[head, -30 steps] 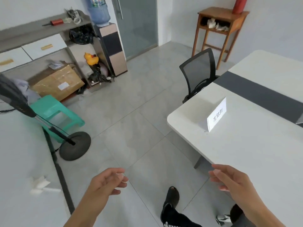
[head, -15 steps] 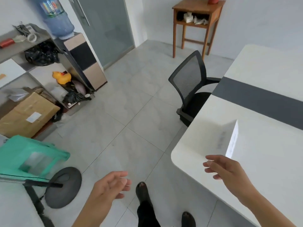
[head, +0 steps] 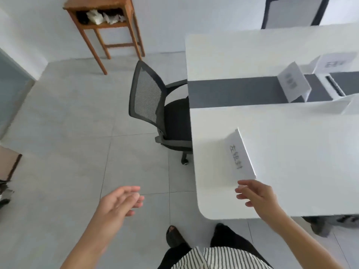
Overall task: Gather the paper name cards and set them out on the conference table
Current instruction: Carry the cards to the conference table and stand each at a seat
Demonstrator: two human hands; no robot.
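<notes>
Name card [head: 239,156] on table [head: 301,171], right fingers [head: 243,190] loose, empty, just beside; left fingers [head: 131,191] likewise.

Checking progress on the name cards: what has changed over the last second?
The person stepped up to the conference table and turned toward it. The right hand moved forward over the table edge, its fingers now close to the nearest name card; nothing gripped. Farther along, two more cards came into view. The left hand stayed open over the floor; the nearest card stayed standing.
</notes>
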